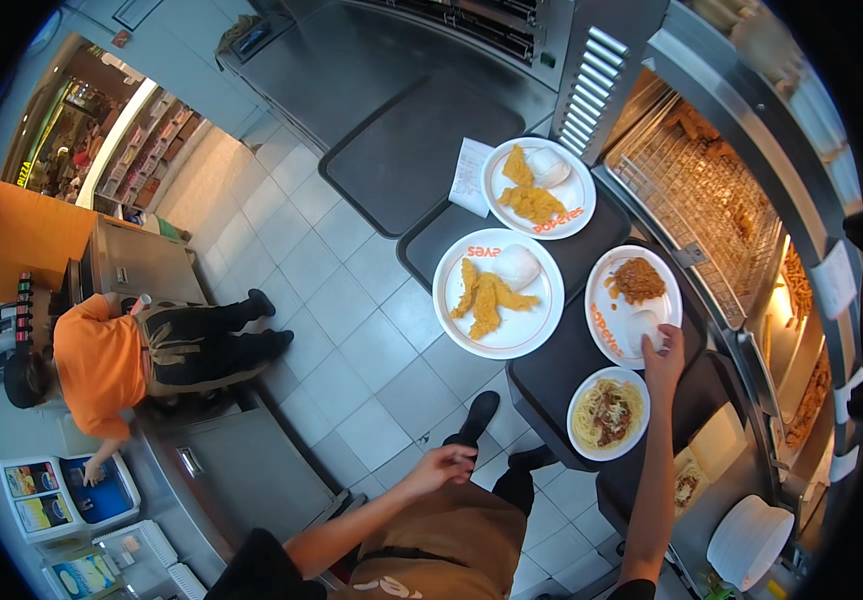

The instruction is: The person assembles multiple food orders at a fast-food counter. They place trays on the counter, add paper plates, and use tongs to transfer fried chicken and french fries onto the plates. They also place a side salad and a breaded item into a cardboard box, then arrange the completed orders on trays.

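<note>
My right hand reaches over an oval white plate. Its fingers are closed on a round white mound that looks like rice at the plate's near end; a wrapper cannot be made out. Brown saucy food lies at the plate's far end. Just nearer, a white bowl holds spaghetti with meat sauce. In front of my apron, my left hand hangs in the air with curled fingers and nothing visible in them. Two round plates, a nearer one and a farther one, bear breaded chicken pieces and white mounds.
Dark trays line the counter; a paper slip lies beside the far plate. At right stands a lit food warmer with wire racks. An open carton and stacked white plates are nearer. A co-worker in orange works at left.
</note>
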The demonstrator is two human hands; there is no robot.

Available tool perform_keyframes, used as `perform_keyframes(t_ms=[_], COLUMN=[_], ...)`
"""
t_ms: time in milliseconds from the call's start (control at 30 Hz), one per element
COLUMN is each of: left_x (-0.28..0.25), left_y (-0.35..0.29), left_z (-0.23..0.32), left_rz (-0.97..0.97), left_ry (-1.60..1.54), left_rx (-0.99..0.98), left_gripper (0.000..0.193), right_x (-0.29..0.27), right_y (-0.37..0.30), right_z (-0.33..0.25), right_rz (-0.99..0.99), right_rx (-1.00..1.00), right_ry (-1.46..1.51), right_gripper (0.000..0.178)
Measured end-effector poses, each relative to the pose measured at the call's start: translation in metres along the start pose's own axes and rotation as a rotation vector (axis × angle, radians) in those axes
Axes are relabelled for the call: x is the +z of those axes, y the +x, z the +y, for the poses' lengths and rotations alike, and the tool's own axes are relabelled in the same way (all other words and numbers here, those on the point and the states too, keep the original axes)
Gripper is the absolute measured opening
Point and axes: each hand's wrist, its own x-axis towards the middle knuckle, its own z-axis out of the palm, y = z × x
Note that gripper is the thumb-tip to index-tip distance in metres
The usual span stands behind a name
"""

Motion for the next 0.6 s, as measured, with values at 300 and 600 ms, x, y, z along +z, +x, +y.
perform_keyframes(t_ms=[300, 600], left_x=[-0.047, -0.030], left_y=[-0.027, -0.018], left_z=[-0.059, -0.069], left_rz=[0.225, 0.220], left_ry=[0.004, -0.110], left_rx=[-0.192, -0.232], left_gripper=[0.031, 0.031], right_x=[-0.004, -0.009], right_y=[0.004, 0.002], right_z=[-0.015, -0.012], right_rz=[0.001, -0.004], right_rx=[-0.144, -0.171], right_ry=[-0.219, -0.359], right_gripper=[0.058, 0.057])
